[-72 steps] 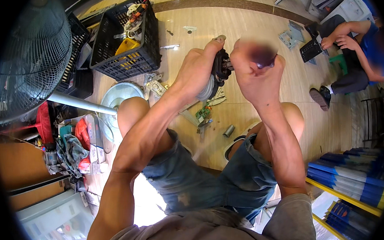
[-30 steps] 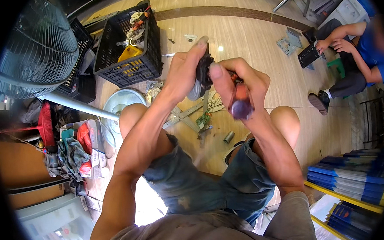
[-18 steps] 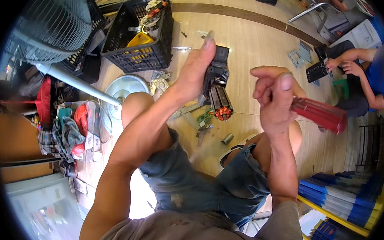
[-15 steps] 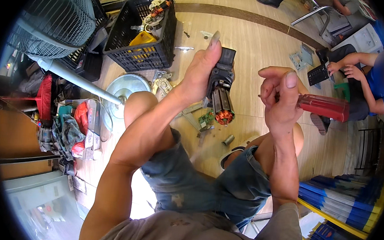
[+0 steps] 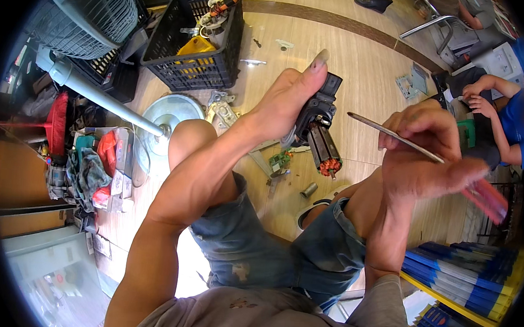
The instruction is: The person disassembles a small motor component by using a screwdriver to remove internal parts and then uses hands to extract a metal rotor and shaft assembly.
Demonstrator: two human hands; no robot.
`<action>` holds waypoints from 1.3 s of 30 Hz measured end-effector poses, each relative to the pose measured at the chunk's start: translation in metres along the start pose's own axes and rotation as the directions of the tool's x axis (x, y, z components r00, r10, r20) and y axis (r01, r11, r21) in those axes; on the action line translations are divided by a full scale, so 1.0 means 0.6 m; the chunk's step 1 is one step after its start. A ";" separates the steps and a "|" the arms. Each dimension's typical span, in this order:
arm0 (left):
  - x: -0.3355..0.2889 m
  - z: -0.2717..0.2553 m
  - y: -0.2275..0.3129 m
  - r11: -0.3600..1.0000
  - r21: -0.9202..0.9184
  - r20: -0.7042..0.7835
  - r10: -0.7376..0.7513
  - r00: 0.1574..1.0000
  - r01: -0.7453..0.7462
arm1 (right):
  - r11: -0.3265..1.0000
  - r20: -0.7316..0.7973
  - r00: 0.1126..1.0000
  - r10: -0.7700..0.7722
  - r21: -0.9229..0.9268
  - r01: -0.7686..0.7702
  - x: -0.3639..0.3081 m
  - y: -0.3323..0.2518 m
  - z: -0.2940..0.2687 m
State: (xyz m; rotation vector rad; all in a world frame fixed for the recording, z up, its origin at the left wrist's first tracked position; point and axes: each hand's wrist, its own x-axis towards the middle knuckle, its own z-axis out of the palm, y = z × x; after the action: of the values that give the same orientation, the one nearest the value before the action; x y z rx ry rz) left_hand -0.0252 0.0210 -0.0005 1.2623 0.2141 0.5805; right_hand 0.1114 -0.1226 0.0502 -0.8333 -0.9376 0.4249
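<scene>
My left hand [image 5: 280, 105] is closed around the black plastic end of a small electric motor [image 5: 323, 144]. The motor's ribbed metal core points down and to the right, with orange-red windings showing at its tip. To the right, my right hand [image 5: 421, 152] holds a screwdriver [image 5: 486, 200] by its red handle end. The screwdriver's thin shaft crosses my curled fingers, its tip pointing left toward the motor but apart from it. On the floor below the motor lie a green circuit board piece [image 5: 281, 160] and a short metal cylinder [image 5: 309, 190].
A black crate [image 5: 190, 69] of parts stands at the far left. Beside it are a fan's round base [image 5: 175, 111] and metal gear parts [image 5: 221, 118]. Another person [image 5: 519, 122] in blue sits at right. Stacked blue-and-white packages [image 5: 465, 275] fill the near right.
The motor has moved slightly right and turned in my left hand. My right hand has rolled over and shifted right, swinging the screwdriver's handle down and bringing its shaft into view.
</scene>
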 end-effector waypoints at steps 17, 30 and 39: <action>0.011 0.011 -0.019 0.992 0.119 0.030 -0.050 0.998 0.046 | 0.843 0.199 0.979 0.030 -0.532 0.082 -0.016 -0.037 0.037; 0.020 0.012 -0.031 0.984 0.166 0.057 -0.067 0.996 0.056 | 0.824 0.247 0.968 -0.042 -0.539 0.173 -0.012 -0.031 0.030; 0.022 0.013 -0.032 0.938 0.334 -0.026 -0.089 0.996 0.092 | 0.836 0.322 0.944 -0.079 -0.494 0.239 -0.004 -0.012 0.017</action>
State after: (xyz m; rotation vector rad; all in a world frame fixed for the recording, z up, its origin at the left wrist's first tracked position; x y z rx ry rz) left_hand -0.0051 0.0179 -0.0141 1.5698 0.3906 0.4838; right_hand 0.1015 -0.1241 0.0582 -1.2012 -1.4255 0.1344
